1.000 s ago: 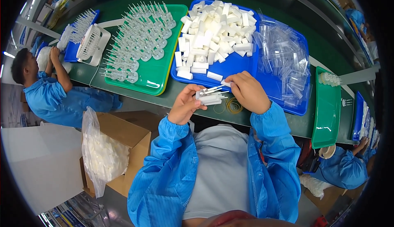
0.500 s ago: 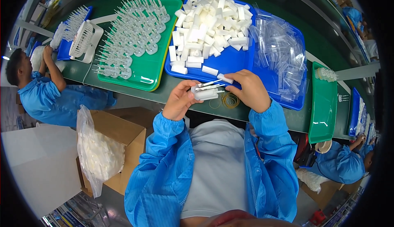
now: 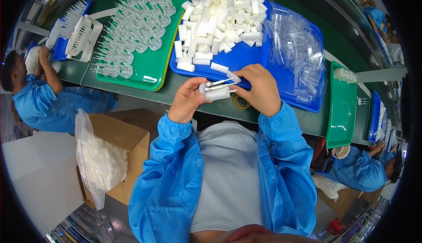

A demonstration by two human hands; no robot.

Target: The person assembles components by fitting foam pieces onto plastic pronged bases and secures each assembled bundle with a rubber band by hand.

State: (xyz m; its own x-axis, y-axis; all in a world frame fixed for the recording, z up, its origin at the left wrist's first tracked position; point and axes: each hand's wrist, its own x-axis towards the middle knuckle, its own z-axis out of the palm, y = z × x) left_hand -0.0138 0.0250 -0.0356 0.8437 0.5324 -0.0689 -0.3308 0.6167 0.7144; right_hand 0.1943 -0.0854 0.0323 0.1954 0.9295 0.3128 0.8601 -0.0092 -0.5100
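My left hand (image 3: 186, 100) is closed around the clear base of a pronged plastic holder (image 3: 203, 89). Its thin prongs point right; white foam blocks (image 3: 217, 94) cover some, while at least one prong is bare. Between thumb and fingers, my right hand (image 3: 260, 88) pinches another white foam block (image 3: 233, 76) beside the tip of a bare prong. Whether the block touches that tip I cannot tell. Behind both hands, a blue tray (image 3: 248, 60) bears a heap of similar foam blocks, and one block (image 3: 219, 67) lies near its front edge.
To the left, a green tray (image 3: 151, 73) carries rows of pronged holders. Clear plastic sleeves (image 3: 299, 45) fill the right blue tray. Yellow rubber bands (image 3: 240, 102) lie beneath my right hand. A white fan (image 3: 82, 38), another green tray (image 3: 342, 115), an open carton (image 3: 116, 131) and co-workers surround me.
The whole view has shifted slightly, the table sliding up and left. The pinched foam block has tilted in my right hand near the prong tips. Both grips stay the same.
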